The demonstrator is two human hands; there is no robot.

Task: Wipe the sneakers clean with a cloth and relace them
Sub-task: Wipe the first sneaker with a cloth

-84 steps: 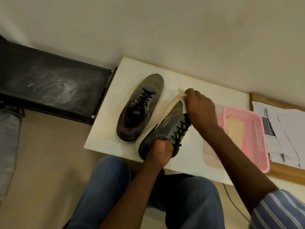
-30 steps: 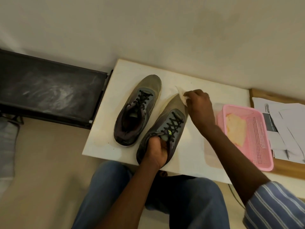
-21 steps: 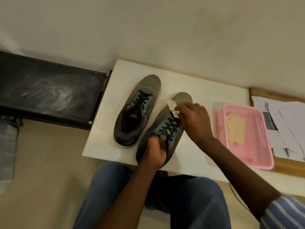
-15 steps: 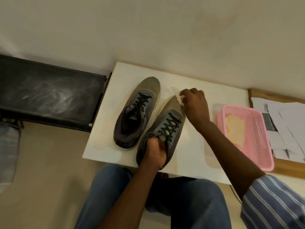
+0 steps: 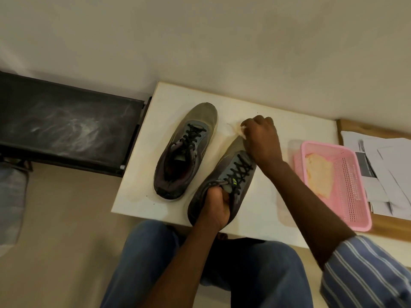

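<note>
Two sneakers sat on the tabletop (image 5: 278, 130); your left hand (image 5: 214, 207) gripped the near sneaker (image 5: 224, 174), your right hand (image 5: 261, 138) pinched the cloth (image 5: 236, 130) at its toe, wiping underway, relacing next.

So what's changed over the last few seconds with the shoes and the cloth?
The right hand rubbed the cloth back toward the laces, then out to the toe of the near shoe. That shoe rolled upright. The left hand kept gripping its heel; the other shoe and basket stayed.
</note>
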